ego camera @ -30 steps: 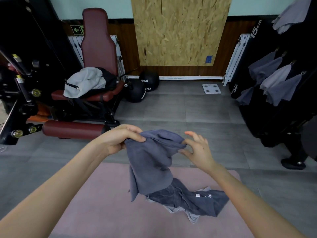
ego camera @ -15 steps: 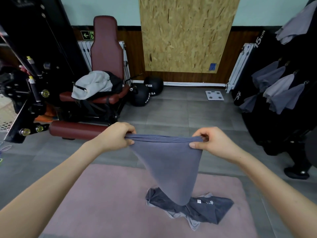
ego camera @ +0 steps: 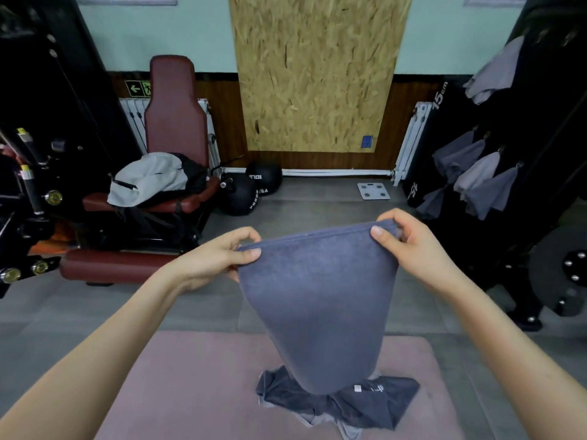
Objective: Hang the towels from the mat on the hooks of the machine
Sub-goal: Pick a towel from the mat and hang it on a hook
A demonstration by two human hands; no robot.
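The bunched towel [ego camera: 317, 296] was pulled flat. Its top corners were pinched by the left hand [ego camera: 212, 262] and right hand [ego camera: 413, 246], ready for hanging.

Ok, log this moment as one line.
phase: towel held up, spread | left hand: pinches top corner | right hand: pinches other top corner | mat: towel pile | machine: hung towels
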